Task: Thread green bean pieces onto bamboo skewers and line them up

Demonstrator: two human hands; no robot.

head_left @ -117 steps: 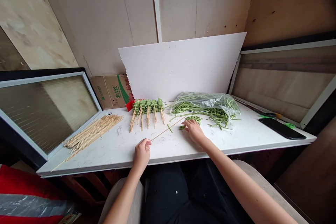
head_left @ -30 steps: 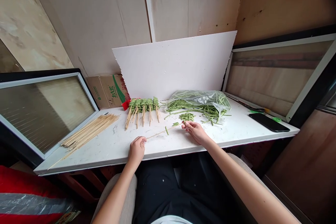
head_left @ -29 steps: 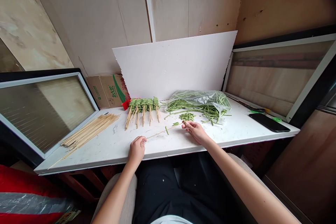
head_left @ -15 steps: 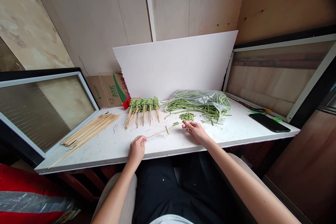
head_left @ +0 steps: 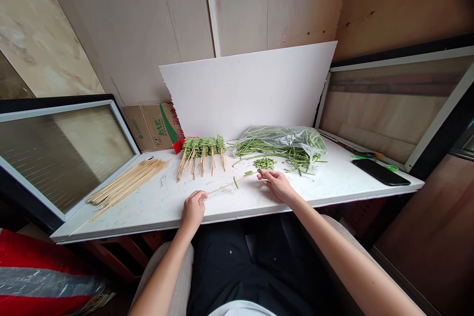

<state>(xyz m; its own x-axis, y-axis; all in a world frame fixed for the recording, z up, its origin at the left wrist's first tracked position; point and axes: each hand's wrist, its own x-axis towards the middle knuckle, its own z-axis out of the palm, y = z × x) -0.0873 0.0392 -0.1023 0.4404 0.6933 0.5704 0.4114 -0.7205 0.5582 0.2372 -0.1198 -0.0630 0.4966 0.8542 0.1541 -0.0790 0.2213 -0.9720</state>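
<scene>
My left hand (head_left: 194, 209) is closed around the near end of a thin bamboo skewer (head_left: 221, 188), which slants up to the right just over the table. One cut piece of green bean (head_left: 235, 182) is threaded crosswise partway along it. At the far tip, my right hand (head_left: 276, 183) pinches a small green bean piece, mostly covered by the fingers. Just beyond that hand lies a small pile of cut green bean pieces (head_left: 264, 163). Farther left, several finished bean skewers (head_left: 203, 147) lie stacked side by side, their bare sticks pointing towards me.
Loose bamboo skewers (head_left: 129, 182) are spread on the left of the white table (head_left: 148, 215). Behind the pile is a clear plastic bag of long green beans (head_left: 279, 144). A black phone (head_left: 380, 172) and scissors (head_left: 366, 155) lie right. A white board (head_left: 248, 91) and a cardboard box (head_left: 151, 126) stand behind.
Both hands and the skewer stay almost in place. The right fingers have shifted very slightly at the skewer tip, and the view has moved a touch.
</scene>
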